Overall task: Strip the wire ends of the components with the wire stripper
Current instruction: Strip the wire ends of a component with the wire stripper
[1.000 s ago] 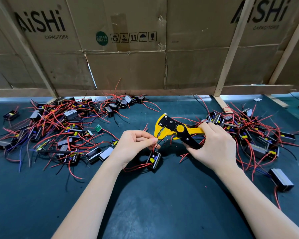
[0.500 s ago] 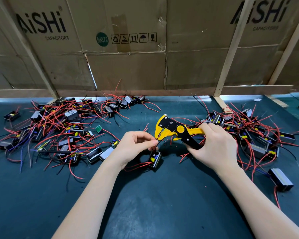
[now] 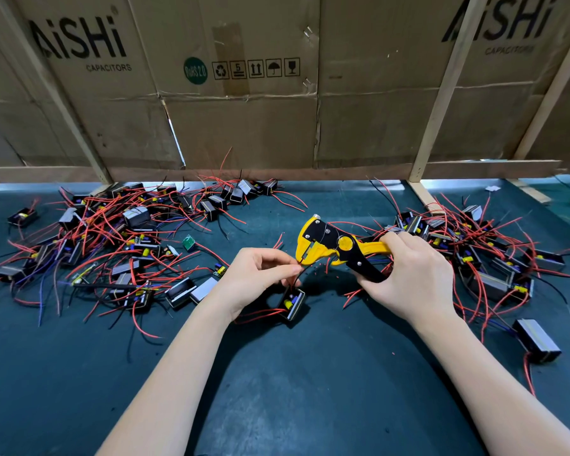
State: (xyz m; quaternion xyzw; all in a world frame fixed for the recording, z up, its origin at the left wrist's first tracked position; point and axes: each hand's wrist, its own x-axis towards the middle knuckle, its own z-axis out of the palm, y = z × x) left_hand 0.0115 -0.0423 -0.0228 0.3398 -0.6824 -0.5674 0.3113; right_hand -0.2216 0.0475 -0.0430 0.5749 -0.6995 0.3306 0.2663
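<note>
My left hand [image 3: 255, 281] pinches a thin red wire [image 3: 297, 264] between thumb and forefinger, the other fingers curled loosely under, and the wire's end runs from my fingertips straight into the head of the wire stripper [image 3: 338, 247], which sits just to the right of that pinch and slightly above it. My right hand [image 3: 408, 278] wraps around the stripper's yellow and black handles, fingers curled over the upper handle and the thumb side pressing the black lower one; I cannot tell how far the handles are squeezed. The tool's yellow head points left toward my left fingertips, its toothed mouth touching the wire. Directly below my left fingertips, the component [image 3: 293, 303] that the wire belongs to rests on the dark green mat [image 3: 310, 390], a small black open box with a yellow part inside, tilted toward me; a black lead rises from it to my pinch and more red leads trail out under my left palm. Small red scraps of insulation [image 3: 326, 269] lie on the mat between my two hands, below the stripper's head. Left of my left hand spreads a heap of components [image 3: 119, 245] tangled in red, blue and black wires; behind and to the right of my right hand lies a second heap [image 3: 494, 255]. Beyond both, a wall of cardboard boxes [image 3: 244, 93] printed "AiSHi CAPACITORS" stands behind pale wooden slats [image 3: 441, 103].
</note>
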